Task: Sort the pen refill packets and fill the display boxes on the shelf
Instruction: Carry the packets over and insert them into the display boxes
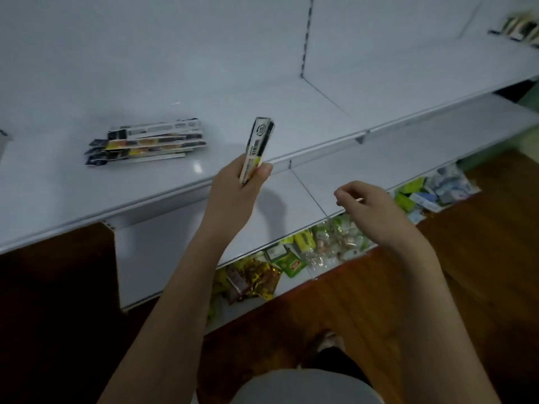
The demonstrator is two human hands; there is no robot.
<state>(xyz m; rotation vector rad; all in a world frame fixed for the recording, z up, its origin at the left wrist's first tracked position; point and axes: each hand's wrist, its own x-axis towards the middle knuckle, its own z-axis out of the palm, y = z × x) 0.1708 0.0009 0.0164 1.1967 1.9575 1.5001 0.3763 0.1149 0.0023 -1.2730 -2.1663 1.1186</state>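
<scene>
My left hand [233, 191] grasps a small stack of pen refill packets [256, 150] by its lower end, thumb on one edge and fingers on the other. The stack stands nearly upright, tilted slightly right, with the barcode face turned toward me. I judge this hold serves two purposes: the printed face stays readable for sorting, and the free upper end can be led first onto the shelf.

My right hand [367, 205] grasps nothing. Its fingers are loosely curled and it hovers over the front edge of the lower shelf [335, 182], well apart from the stack. Kept free like this, it is available to square up the held packets or take some from the stack.

The held stack is above the front edge of the upper shelf [204, 83], not touching it. To its left, a fanned pile of packets [145, 144] lies flat on that shelf, long sides roughly parallel to the shelf front. I judge that this pile is a sorted group and that laying it flat keeps the slim packets from sliding or tipping.

No display box can be clearly identified; a pale object at the far left edge is cut off, and blurred items [522, 26] sit on the shelf at far right. Assorted packaged goods [291, 258] on the bottom level are unrelated. Filling appears not yet begun.
</scene>
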